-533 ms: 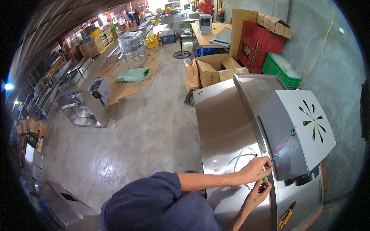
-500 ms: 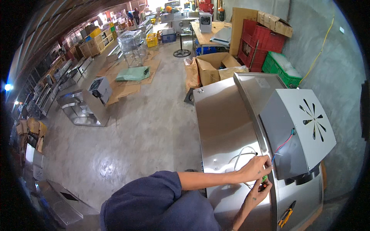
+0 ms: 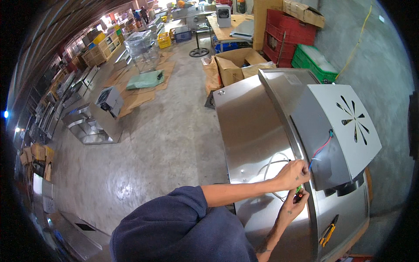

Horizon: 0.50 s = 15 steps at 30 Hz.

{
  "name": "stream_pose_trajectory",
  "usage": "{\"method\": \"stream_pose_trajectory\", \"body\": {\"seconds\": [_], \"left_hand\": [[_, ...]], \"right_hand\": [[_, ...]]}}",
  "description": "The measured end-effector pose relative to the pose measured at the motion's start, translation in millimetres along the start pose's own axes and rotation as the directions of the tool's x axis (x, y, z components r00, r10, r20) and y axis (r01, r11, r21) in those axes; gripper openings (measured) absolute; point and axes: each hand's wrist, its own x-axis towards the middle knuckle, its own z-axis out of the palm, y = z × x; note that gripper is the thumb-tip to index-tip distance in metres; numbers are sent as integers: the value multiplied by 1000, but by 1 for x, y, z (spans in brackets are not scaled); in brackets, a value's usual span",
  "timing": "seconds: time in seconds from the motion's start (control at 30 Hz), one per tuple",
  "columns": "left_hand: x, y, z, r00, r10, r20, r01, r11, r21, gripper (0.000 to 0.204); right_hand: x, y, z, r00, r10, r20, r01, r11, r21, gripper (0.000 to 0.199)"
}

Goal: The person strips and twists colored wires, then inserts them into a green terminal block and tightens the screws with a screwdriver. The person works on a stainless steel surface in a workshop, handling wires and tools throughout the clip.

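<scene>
My left hand (image 3: 293, 174) is closed in a pinch at the lower end of a thin blue-and-red wire (image 3: 320, 149). That wire comes out of the side of a grey metal box (image 3: 314, 124) with a petal-shaped vent. Just below, my right hand (image 3: 293, 205) is closed around a small black item (image 3: 298, 198) with green and orange parts; its kind cannot be made out. A grey cable (image 3: 265, 172) loops on the steel panel (image 3: 248, 131) beside both hands. Yellow-handled pliers (image 3: 328, 233) lie on the steel to the right of my right forearm.
The box stands on the steel unit near a grey wall (image 3: 371, 56). Beyond it are a green crate (image 3: 312, 63), red crates (image 3: 288, 37) and an open cardboard box (image 3: 233, 67). A steel hood (image 3: 94, 126) rests on the floor at left. Far off, people stand among equipment.
The view has shifted slightly, so the background sits higher. Both hands stay close together at the wire, with only small finger movements.
</scene>
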Motion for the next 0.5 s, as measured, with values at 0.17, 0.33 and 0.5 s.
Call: {"method": "stream_pose_trajectory", "body": {"seconds": [0.17, 0.33, 0.5], "left_hand": [[-6, 5, -19, 953, -56, 297, 124, 969, -213, 34], [-48, -23, -37, 893, -79, 443, 197, 953, -229, 43], [-48, -25, -34, 895, -144, 423, 268, 930, -251, 39]], "right_hand": [[0, 10, -19, 931, 364, 5, -356, 909, 217, 28], [-5, 10, -12, 974, 221, 47, -226, 957, 181, 32], [2, 14, -12, 965, 255, 62, -261, 951, 163, 44]]}}
